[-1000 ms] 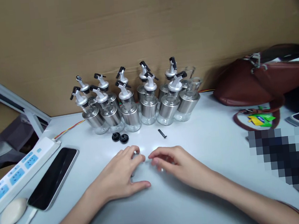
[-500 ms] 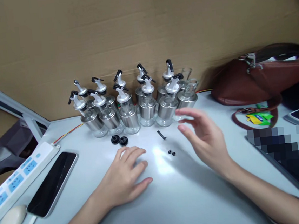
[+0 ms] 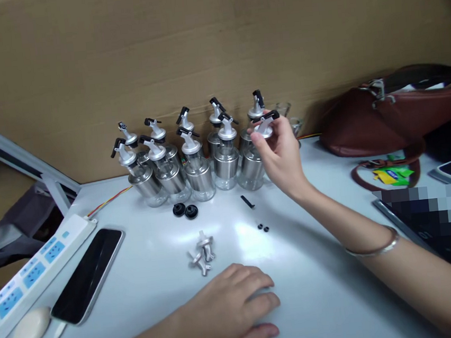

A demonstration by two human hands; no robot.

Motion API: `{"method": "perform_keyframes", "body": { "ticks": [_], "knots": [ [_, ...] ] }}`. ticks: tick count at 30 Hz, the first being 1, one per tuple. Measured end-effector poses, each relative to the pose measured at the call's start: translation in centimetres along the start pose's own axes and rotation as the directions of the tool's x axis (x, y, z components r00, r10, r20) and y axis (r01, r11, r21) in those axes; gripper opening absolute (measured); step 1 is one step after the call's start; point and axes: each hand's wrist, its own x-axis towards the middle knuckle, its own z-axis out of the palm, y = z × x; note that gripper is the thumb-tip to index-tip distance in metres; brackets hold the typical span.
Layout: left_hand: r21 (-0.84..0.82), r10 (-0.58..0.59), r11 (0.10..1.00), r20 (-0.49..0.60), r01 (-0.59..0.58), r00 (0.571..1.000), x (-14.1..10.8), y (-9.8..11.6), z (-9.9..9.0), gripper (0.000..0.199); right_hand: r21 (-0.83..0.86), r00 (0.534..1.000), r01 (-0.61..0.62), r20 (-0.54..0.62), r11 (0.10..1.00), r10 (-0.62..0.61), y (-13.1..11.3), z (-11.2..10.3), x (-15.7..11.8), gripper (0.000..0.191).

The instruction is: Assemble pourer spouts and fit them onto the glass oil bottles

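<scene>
My right hand (image 3: 282, 153) is closed around the neck of a front-row glass bottle (image 3: 251, 174), just under its silver pourer spout (image 3: 264, 127) with a black flip lever. My left hand (image 3: 239, 308) lies palm down on the table, fingers apart, holding nothing. Beyond its knuckles are silver spout pieces (image 3: 202, 252) in a small heap. Further back lie two round black stoppers (image 3: 185, 210), a thin black lever (image 3: 247, 202) and two tiny black plugs (image 3: 263, 228). Several steel-banded glass bottles (image 3: 199, 179) stand in two rows, most with pourers on.
A cardboard wall (image 3: 181, 45) rises behind the bottles. To the left are a power strip (image 3: 32, 272), a phone (image 3: 88, 275) and a white oval object (image 3: 31, 328). On the right sit a brown leather bag (image 3: 368, 123), a green-yellow packet (image 3: 393, 175) and a dark blurred-out device (image 3: 418, 225).
My right hand has moved up and away to the bottle and closed there. My left hand has slid nearer and rightward, uncovering the silver spout pieces.
</scene>
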Motion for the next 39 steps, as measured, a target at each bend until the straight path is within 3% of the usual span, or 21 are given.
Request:
{"method": "perform_keyframes", "body": {
  "ticks": [4,7,9,13,16,18,20,23,27,30,34,36,39],
  "knots": [
    [-0.042,-0.062,0.997,0.033,0.063,0.998,0.1,0.1,-0.4,0.029,-0.093,0.995,-0.088,0.033,0.992,0.092,-0.2,0.3,0.0,0.022],
    [-0.114,-0.126,0.985,0.033,0.129,0.991,0.0,0.2,-0.4,0.033,-0.12,0.998,-0.057,-0.005,0.991,0.056,-0.9,-0.2,-0.4,0.02],
    [-0.206,-0.204,0.959,-0.034,0.193,0.978,-0.2,0.0,0.0,0.044,-0.106,0.999,-0.01,-0.038,0.994,0.006,-1.6,-0.9,-0.8,0.016],
    [-0.457,-0.346,0.865,-0.239,0.209,0.907,-0.5,-0.5,1.3,0.071,-0.045,0.999,0.036,-0.019,0.998,-0.036,-4.0,-2.4,-2.4,0.012],
    [-0.586,-0.431,0.78,-0.253,0.217,0.866,-0.6,-0.9,2.0,0.078,0.086,0.998,0.02,0.051,0.996,-0.025,-6.2,-3.5,-3.7,0.016],
    [-0.654,-0.498,0.712,-0.215,0.254,0.84,-0.6,-1.0,2.2,0.083,0.2,0.987,-0.077,0.155,0.977,0.046,-7.7,-4.0,-4.7,0.021],
    [-0.716,-0.545,0.643,-0.177,0.272,0.82,-0.7,-1.1,2.1,0.093,0.305,0.954,-0.189,0.283,0.933,0.101,-8.9,-4.2,-5.5,0.021],
    [-0.816,-0.568,0.529,-0.136,0.234,0.812,-0.5,-0.7,1.5,0.109,0.358,0.864,-0.3,0.495,0.884,0.093,-10.1,-4.1,-6.7,0.02],
    [-0.92,-0.542,0.324,0.011,0.221,0.84,0.3,0.5,-0.3,0.092,0.368,0.729,-0.392,0.684,0.843,0.04,-10.8,-3.6,-7.7,0.021],
    [-0.923,-0.493,0.265,0.118,0.278,0.862,0.7,1.1,-1.0,0.076,0.386,0.695,-0.484,0.714,0.785,0.078,-10.9,-3.1,-8.1,0.024],
    [-0.9,-0.488,0.306,0.132,0.31,0.863,0.5,0.9,-0.3,0.061,0.401,0.688,-0.586,0.706,0.705,0.17,-10.7,-2.6,-8.4,0.035],
    [-0.888,-0.495,0.3,0.168,0.348,0.853,0.3,0.7,0.0,0.056,0.4,0.67,-0.638,0.71,0.658,0.218,-10.6,-2.4,-8.7,0.037],
    [-0.864,-0.474,0.219,0.313,0.454,0.823,0.2,0.6,-0.2,0.048,0.365,0.604,-0.74,0.73,0.565,0.319,-10.5,-2.3,-9.0,0.037]
  ]
}}
